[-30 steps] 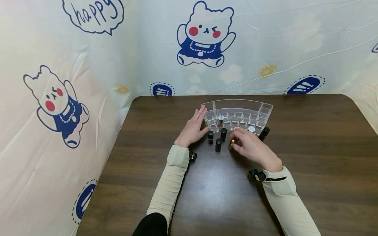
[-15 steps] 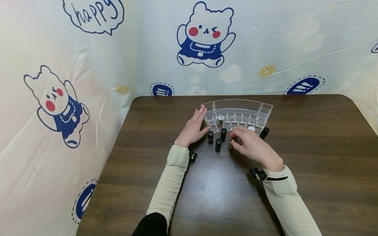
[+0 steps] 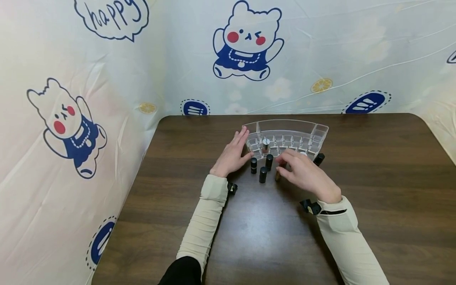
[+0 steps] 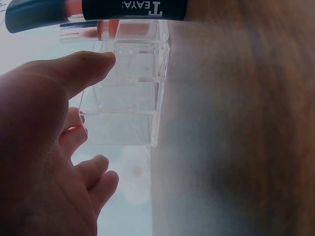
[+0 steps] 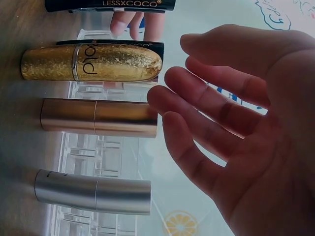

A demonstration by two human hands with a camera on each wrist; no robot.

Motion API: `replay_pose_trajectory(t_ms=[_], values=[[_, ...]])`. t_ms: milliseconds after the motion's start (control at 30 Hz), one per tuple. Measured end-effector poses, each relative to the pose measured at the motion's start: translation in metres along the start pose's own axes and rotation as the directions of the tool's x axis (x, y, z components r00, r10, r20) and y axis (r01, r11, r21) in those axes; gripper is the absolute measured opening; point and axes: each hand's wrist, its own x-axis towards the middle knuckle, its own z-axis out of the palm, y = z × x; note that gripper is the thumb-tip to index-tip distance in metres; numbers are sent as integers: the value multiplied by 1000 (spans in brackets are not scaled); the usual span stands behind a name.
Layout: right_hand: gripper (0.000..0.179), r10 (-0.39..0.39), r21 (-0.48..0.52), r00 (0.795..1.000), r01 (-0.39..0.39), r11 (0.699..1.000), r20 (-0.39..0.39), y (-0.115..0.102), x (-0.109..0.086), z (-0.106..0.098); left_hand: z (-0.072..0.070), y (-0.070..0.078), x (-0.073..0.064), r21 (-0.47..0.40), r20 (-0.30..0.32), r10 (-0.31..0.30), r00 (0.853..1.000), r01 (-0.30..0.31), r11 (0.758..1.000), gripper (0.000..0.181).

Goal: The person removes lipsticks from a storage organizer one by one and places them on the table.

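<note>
A clear acrylic lipstick organizer (image 3: 288,126) with small compartments stands near the back of the table. My left hand (image 3: 232,156) rests at its left end, fingers extended; the thumb (image 4: 88,69) lies by the front corner. My right hand (image 3: 303,174) hovers over a gold glittery lipstick tube (image 5: 93,63), standing upright and partly hidden in the head view. Its thumb and fingers are spread apart with nothing between them. Beside the gold tube stand a rose-gold tube (image 5: 98,118) and a silver tube (image 5: 93,192). A silver-capped lipstick (image 3: 266,145) sits in the organizer.
Upright black lipstick tubes (image 3: 263,175) stand before the organizer's left half, and one with lettering (image 4: 133,9) shows close up. Another black tube (image 3: 318,159) appears tilted at the right end. Behind the brown table (image 3: 377,178) hangs a printed cloth (image 3: 306,51).
My right hand has let go of the gold lipstick tube: thumb and fingers parted and lifted slightly. The tube stays about where it was. My left hand has not moved.
</note>
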Motion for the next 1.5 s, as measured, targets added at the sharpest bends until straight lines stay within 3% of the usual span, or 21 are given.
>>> replay_pose_trajectory(t_ms=[533, 867, 1200, 1500], values=[[21, -28, 22, 999, 29, 999, -33, 3, 17, -8, -2, 1, -1, 5, 8, 1, 1000, -1, 1000, 78], [24, -5, 2, 999, 5, 1000, -36, 3, 37, -15, -1, 0, 0, 8, 2, -8, 1000, 8, 1000, 78], [29, 75, -24, 997, -74, 997, 27, 7, 54, -14, -2, 3, 1, 2, 7, -20, 1000, 20, 1000, 79], [30, 49, -52, 996, -45, 998, 72, 12, 65, -9, -1, 1, 0, 12, -8, 3, 1000, -3, 1000, 79]])
